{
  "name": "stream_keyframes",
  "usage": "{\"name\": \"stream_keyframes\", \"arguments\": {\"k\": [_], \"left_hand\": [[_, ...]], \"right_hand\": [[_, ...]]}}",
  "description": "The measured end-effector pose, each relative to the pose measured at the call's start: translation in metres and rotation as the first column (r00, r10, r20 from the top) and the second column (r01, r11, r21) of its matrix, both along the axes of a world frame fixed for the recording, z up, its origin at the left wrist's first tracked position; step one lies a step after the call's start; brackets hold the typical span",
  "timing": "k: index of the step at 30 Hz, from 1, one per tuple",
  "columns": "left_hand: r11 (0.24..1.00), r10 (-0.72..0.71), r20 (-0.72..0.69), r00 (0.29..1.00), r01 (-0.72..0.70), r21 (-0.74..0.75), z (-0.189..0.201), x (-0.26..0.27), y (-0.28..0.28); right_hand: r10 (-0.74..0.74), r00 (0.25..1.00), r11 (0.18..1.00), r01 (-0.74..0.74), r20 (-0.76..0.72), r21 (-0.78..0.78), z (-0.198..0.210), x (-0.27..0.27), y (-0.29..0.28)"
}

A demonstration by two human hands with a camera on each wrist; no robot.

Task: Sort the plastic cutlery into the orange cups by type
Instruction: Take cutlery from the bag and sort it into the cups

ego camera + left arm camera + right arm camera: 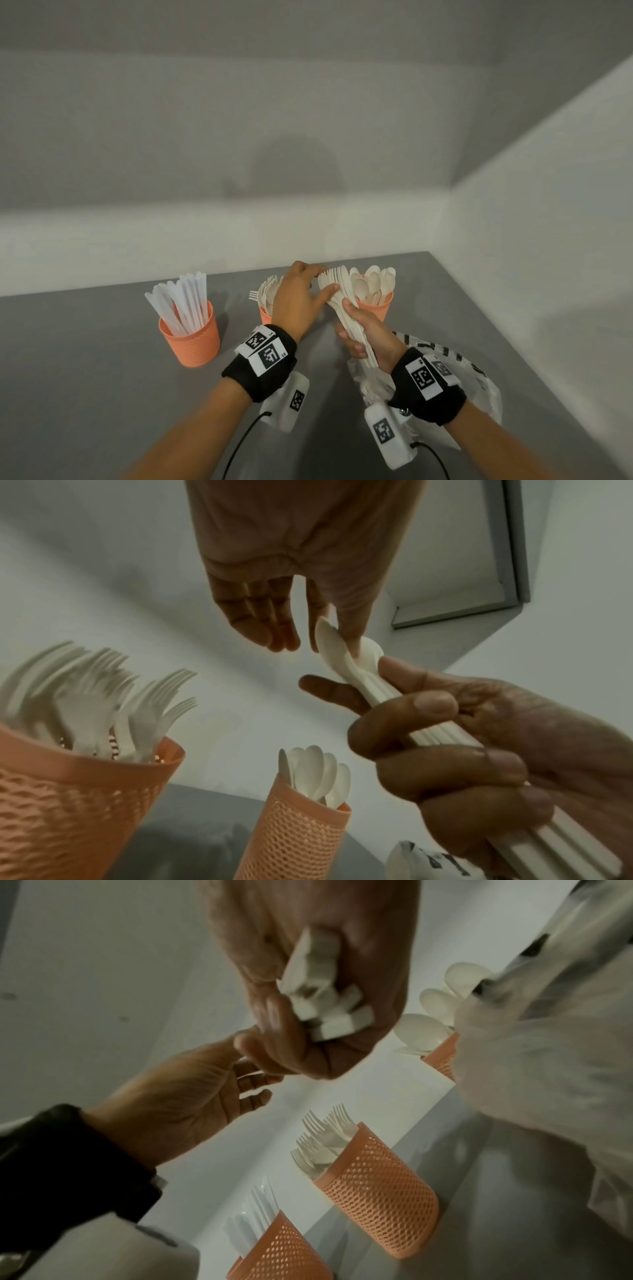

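Note:
My right hand (359, 329) grips a bundle of cream cutlery (337, 291) by the handles, and fork tines show at its top. The handle ends (325, 996) stick out of my fist. My left hand (323, 282) pinches the head of one piece (325, 639) in the bundle between thumb and forefinger; its other fingers hang loose. Three orange mesh cups stand on the grey table: a knife cup (191, 339) at left, a fork cup (265, 313) partly hidden behind my left hand, and a spoon cup (376, 308) just behind the bundle.
A crumpled clear plastic bag (479, 394) with black stripes lies under my right wrist, near the table's right edge. White walls close the table (102, 377) at the back and right.

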State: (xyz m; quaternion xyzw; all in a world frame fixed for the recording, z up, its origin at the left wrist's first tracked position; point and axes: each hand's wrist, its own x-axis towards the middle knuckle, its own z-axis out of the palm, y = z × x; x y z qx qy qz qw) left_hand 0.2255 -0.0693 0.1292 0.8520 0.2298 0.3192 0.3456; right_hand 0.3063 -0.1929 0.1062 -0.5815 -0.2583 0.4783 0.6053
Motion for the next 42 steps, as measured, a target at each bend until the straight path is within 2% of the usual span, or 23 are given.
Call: {"name": "stream_keyframes", "arguments": {"k": [5,11,13,15,18,23,26,29,32,33,35,37,40,42], "left_hand": [[0.991,0.070,-0.047,0.996,-0.064,0.120,0.002,0.000,-0.004],[0.988,0.120,0.081,0.989,-0.127,0.083,0.006,0.002,-0.012],[0.992,0.123,0.119,0.985,-0.123,-0.001,0.006,0.003,-0.016],[0.983,0.134,0.183,0.974,-0.107,-0.152,0.003,0.003,-0.020],[0.942,0.146,0.244,0.959,-0.059,-0.331,-0.002,0.002,-0.029],[0.853,0.057,0.265,0.963,0.091,-0.513,-0.014,0.002,-0.038],[0.772,0.164,0.322,0.933,0.081,-0.630,-0.015,0.001,-0.031],[0.708,0.296,0.363,0.883,0.052,-0.704,-0.006,-0.001,-0.010],[0.657,0.284,0.322,0.903,0.062,-0.751,0.001,-0.003,0.006],[0.663,0.227,0.298,0.927,0.077,-0.745,0.002,-0.004,0.008],[0.742,0.062,0.195,0.979,0.085,-0.665,0.003,-0.004,0.007],[0.796,-0.037,0.126,0.991,0.105,-0.596,0.004,-0.003,0.000],[0.819,-0.027,0.089,0.996,0.073,-0.569,0.004,0.000,-0.005],[0.861,0.019,0.080,0.997,0.025,-0.508,0.003,0.000,-0.004]], "right_hand": [[0.020,0.999,1.000,-0.020,-0.030,-0.005,-0.001,-0.003,-0.001],[-0.046,0.998,0.999,0.046,-0.034,0.003,-0.004,-0.006,0.001],[-0.070,0.997,0.997,0.070,-0.025,0.010,-0.003,-0.008,0.001],[-0.101,0.995,0.995,0.102,-0.024,0.016,-0.002,-0.010,0.001],[-0.124,0.992,0.992,0.124,0.010,-0.015,-0.001,-0.012,0.000],[-0.153,0.984,0.985,0.159,0.089,-0.065,-0.007,-0.018,0.001],[-0.192,0.973,0.980,0.197,0.124,-0.029,-0.007,-0.017,0.002],[-0.256,0.930,0.962,0.271,0.262,-0.021,-0.009,-0.008,0.002],[-0.241,0.920,0.967,0.256,0.309,-0.009,-0.010,-0.002,0.002],[-0.228,0.922,0.970,0.243,0.313,-0.010,-0.009,-0.001,0.003],[-0.187,0.923,0.979,0.202,0.335,-0.008,-0.004,-0.004,0.005],[-0.110,0.916,0.992,0.128,0.386,-0.022,0.000,-0.007,0.009],[0.006,0.903,0.996,0.034,0.430,-0.085,0.001,-0.011,0.012],[0.054,0.881,0.993,0.004,0.470,-0.122,0.002,-0.010,0.013]]}}
